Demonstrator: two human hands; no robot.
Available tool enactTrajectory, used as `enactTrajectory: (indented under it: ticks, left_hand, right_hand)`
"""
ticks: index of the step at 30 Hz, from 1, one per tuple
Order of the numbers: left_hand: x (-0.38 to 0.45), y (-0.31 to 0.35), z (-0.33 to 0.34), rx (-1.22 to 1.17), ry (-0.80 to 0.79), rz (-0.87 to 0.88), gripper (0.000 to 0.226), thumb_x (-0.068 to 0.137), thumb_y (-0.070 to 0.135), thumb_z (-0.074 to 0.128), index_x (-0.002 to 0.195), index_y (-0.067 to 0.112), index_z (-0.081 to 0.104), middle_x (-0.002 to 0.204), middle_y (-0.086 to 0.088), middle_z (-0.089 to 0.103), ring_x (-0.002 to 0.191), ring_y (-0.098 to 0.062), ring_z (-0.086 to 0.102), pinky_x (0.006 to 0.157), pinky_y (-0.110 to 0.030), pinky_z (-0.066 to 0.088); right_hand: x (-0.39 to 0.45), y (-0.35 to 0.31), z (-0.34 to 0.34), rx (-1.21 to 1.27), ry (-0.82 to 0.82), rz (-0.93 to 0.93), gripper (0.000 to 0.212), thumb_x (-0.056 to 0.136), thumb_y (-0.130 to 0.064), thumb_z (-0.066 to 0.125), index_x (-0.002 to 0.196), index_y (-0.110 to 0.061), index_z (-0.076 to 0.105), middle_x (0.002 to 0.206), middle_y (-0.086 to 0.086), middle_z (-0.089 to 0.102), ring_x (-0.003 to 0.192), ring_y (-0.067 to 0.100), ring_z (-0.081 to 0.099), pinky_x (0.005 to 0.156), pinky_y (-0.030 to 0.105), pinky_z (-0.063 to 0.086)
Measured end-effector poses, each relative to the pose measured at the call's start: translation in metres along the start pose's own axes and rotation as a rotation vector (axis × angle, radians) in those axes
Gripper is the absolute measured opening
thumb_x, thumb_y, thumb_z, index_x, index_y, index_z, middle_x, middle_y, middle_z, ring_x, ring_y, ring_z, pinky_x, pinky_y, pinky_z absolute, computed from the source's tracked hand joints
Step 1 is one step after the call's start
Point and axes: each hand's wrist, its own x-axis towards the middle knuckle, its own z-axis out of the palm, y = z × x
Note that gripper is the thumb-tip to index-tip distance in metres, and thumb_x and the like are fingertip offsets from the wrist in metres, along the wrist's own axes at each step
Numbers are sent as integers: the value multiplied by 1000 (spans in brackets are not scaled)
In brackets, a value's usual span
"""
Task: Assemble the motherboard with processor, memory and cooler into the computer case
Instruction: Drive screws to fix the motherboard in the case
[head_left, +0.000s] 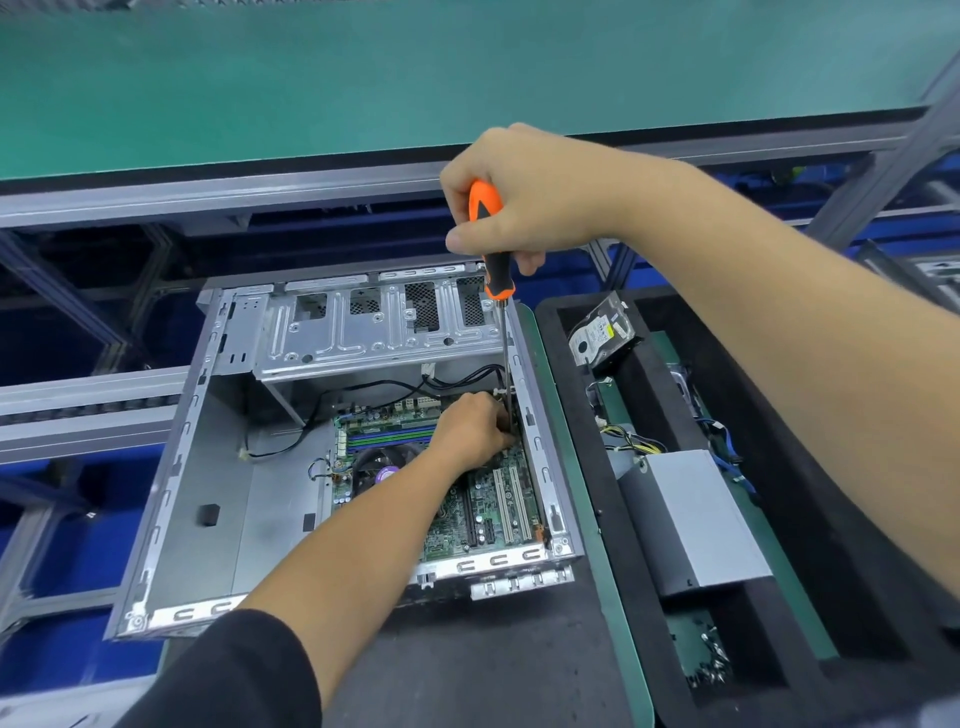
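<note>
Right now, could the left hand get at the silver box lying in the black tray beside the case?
Probably not yet. The left hand is down inside the computer case, at the screwdriver tip. The case's right wall stands between it and the silver box; nothing covers the box itself.

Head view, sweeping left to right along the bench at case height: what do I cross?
Open computer case → motherboard inside it, left hand resting on the board → screwdriver held by right hand → black foam tray holding hard drive and grey power supply.
</note>
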Motion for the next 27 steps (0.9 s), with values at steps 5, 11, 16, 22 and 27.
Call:
enactTrajectory:
  ticks: [5, 11, 16, 22, 27]
  left_hand:
    - [1, 0, 0, -39, 7, -23, 16, 78, 29, 74, 83, 15, 73, 80, -5, 67, 72, -24, 57, 62, -30, 44]
    - [2, 6, 2, 3, -10, -61, 17, 78, 23, 69, 82, 6, 68, 80, -9, 66, 73, -29, 62, 62, -36, 52]
    - [0, 3, 0, 105, -32, 20, 26, 83, 29, 64, 96, 6, 63, 92, -13, 63, 83, -33, 61, 63, -34, 44]
    - [4, -6, -13, 39, -109, 78, 26, 89, 26, 59, 104, 4, 58, 96, -11, 60, 83, -28, 59, 68, -32, 47]
    - [8, -9, -17, -250, -112, -34, 14, 77, 13, 72, 73, 16, 59, 75, 1, 60, 68, -16, 56, 63, -25, 46]
  right_hand:
    - [-4, -1, -1, -5, -10, -15, 17, 89, -32, 62, 78, -20, 57, 63, -3, 68, 49, 10, 68, 56, 28, 56]
    - [-8, -3, 1, -15, 1, -4, 17, 89, -33, 62, 80, -19, 57, 65, 0, 68, 48, 10, 67, 55, 27, 55]
    - [-9, -6, -1, -6, 37, 11, 19, 88, -33, 63, 79, -18, 57, 55, -4, 65, 47, 12, 67, 49, 22, 53]
    - [-8, -4, -15, 13, 100, 39, 16, 87, -30, 62, 80, -16, 57, 54, 1, 67, 44, 14, 66, 42, 16, 47]
    - [-6, -1, -19, 52, 128, 63, 20, 88, -30, 64, 83, -11, 58, 52, 0, 66, 44, 15, 66, 43, 21, 52]
